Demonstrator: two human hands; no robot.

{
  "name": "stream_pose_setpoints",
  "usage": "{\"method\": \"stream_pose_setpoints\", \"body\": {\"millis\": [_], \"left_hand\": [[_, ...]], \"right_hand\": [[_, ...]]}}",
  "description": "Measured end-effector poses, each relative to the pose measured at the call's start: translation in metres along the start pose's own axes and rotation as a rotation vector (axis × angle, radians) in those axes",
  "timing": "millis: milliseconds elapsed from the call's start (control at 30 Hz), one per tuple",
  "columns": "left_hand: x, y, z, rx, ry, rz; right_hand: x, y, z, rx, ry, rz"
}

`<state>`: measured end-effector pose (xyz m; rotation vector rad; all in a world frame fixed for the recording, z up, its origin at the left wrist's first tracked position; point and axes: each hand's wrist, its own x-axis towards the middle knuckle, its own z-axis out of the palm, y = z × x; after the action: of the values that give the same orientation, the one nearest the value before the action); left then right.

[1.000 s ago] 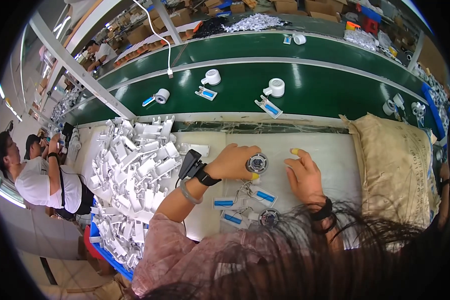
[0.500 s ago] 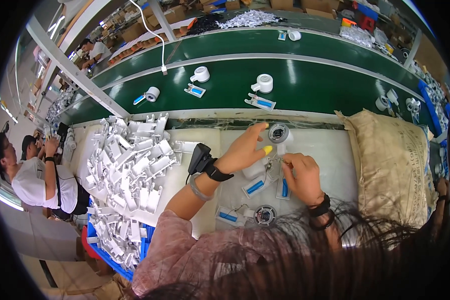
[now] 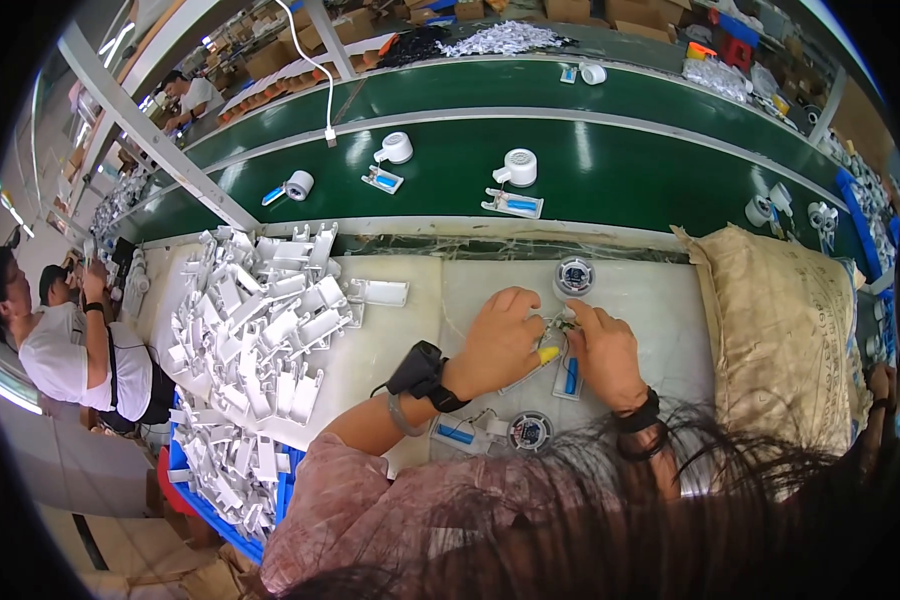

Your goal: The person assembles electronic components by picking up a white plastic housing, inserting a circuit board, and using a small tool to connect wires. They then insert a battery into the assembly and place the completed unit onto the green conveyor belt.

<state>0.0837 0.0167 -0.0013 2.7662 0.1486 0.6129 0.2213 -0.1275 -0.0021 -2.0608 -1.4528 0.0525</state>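
Observation:
My left hand (image 3: 500, 345) is curled, its yellow-capped thumb turned toward my right hand. Its fingertips are beside some thin wires, and what they hold is hidden. My right hand (image 3: 607, 357) pinches the thin wires (image 3: 564, 321) between thumb and forefinger. Just beyond my hands sits a round white fan head (image 3: 574, 277), its open face showing a dark circuit board. Below the pinch lies a white handle shell with a blue battery (image 3: 571, 378). My left hand covers most of another unit. Nearer me lie a battery handle (image 3: 457, 432) and a round open head (image 3: 530, 431).
A heap of white plastic shells (image 3: 260, 310) fills the left of the table, above a blue bin (image 3: 285, 490) of more shells. A brown sack (image 3: 780, 340) stands at right. Beyond, a green conveyor (image 3: 430, 170) carries several white units. Co-workers are at left.
My left hand has swung down from the fan head and curled in toward the wires by my right hand. The fan head stands slightly farther right. Units on the conveyor have shifted slightly left.

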Motion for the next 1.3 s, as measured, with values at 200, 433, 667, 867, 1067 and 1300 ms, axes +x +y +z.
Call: {"method": "stream_pose_setpoints", "body": {"millis": [200,433,667,867,1067,1300], "left_hand": [[0.000,0.011,0.018,0.195,0.062,-0.015],[-0.006,-0.001,0.024,0.144,0.012,-0.026],[0.009,-0.021,-0.005,-0.232,-0.061,-0.027],[0.044,-0.039,-0.020,-0.947,-0.272,-0.412],[0.065,-0.043,-0.009,-1.675,-0.406,-0.707],[0.067,-0.028,-0.006,-1.500,-0.457,-0.423]], "right_hand": [[0.007,0.008,0.004,-0.184,0.135,-0.150],[0.012,0.017,0.016,-0.320,0.134,-0.173],[0.012,0.014,0.010,-0.172,0.170,-0.148],[0.012,0.011,-0.005,0.027,0.248,-0.102],[0.006,0.022,-0.019,0.107,0.229,-0.192],[0.006,0.037,-0.014,0.452,0.093,-0.056]]}}
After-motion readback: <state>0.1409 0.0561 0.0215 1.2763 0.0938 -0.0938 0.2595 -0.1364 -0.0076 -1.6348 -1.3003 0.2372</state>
